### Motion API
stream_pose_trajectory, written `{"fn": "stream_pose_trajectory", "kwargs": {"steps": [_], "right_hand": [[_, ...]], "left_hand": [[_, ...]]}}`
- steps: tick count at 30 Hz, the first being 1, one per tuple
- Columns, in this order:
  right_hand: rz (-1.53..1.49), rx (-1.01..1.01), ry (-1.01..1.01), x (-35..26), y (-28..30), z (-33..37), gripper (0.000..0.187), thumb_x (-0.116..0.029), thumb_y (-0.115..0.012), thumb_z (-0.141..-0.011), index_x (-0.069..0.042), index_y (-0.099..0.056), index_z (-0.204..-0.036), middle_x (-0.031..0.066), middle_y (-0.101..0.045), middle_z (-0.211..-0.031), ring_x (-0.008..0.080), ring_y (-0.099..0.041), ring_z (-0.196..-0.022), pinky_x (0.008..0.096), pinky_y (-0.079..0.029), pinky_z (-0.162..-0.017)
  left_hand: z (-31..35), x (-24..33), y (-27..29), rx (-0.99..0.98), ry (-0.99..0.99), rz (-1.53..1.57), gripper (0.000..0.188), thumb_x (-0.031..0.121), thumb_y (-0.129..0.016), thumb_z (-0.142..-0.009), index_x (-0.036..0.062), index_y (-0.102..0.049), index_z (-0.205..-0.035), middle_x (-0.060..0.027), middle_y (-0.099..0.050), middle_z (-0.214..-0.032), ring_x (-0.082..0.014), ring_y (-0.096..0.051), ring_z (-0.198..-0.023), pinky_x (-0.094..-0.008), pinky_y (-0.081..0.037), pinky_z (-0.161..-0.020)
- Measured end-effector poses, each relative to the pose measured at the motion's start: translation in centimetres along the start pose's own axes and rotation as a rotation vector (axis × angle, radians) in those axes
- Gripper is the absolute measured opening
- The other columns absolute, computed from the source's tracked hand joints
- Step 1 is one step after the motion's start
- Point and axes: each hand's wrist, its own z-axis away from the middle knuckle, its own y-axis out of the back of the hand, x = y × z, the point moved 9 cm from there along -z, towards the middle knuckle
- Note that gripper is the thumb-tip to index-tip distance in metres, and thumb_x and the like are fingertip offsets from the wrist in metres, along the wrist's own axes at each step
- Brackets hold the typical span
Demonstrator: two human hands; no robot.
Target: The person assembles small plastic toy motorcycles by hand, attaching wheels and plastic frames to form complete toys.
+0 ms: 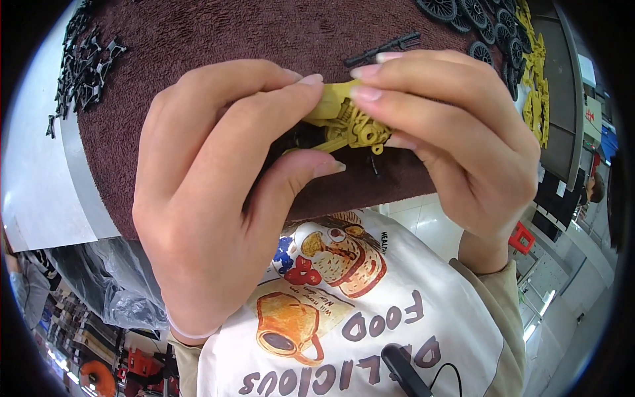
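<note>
Head view. A yellow, moulded, plastic-looking part (367,129) with a smooth panel on top and engine-like relief below is held between the two hands, raised in front of the person; it serves as the landmark here.

The left hand (205,172) grasps it: index and middle fingertips press the upper panel, with the thumb beneath, near a slim yellow strut. The part lies at these fingertips, well outside the palm. The right hand (469,132) also grasps it, two fingertips on the upper right edge and the thumb low on the right side; the part lies to the left of this hand, reached by the fingertips only. The opposed pinch, in my judgement, steadies a small piece while leaving its detailed face exposed. A dark element inside the left grip is mostly hidden; its nature cannot be told.

Just beyond the part, a slim black rod-like piece (380,49) rests on a dark brown, towel-like cloth (218,26), which probably cushions the work. Farther left lies a cluster of small black frame-shaped pieces (86,69), near the white bench (40,159) surface. Farther right are black spoked wheels (496,30) and, past them, a row of yellow pieces (536,86); the grouping suggests sorting by kind.
</note>
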Motion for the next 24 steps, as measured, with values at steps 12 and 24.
{"fn": "stream_pose_trajectory", "kwargs": {"steps": [12, 24], "right_hand": [[0.251, -0.014, -0.033, -0.6, -0.8, 3.1, 0.036, 0.003, -0.054, -0.073, 0.005, -0.067, -0.107, 0.0229, -0.066, -0.112, 0.04, -0.062, -0.11, 0.0453, -0.047, -0.099], [0.369, -0.221, -0.253, -1.5, -0.2, 4.2, 0.043, -0.001, -0.044, -0.078, 0.0, -0.065, -0.115, 0.0242, -0.062, -0.122, 0.0352, -0.057, -0.121, 0.0534, -0.006, -0.117]], "left_hand": [[-0.6, 2.4, -0.5, -0.105, -0.099, -0.175, 0.044, 0.004, -0.079, -0.063, -0.0039, -0.069, -0.106, -0.0147, -0.066, -0.102, -0.025, -0.065, -0.098, -0.031, -0.053, -0.083], [-1.1, 3.8, 0.2, -0.285, -0.04, -0.374, 0.042, 0.01, -0.079, -0.068, -0.0052, -0.069, -0.106, -0.0147, -0.069, -0.103, -0.0276, -0.064, -0.1, -0.0356, -0.051, -0.088]]}}
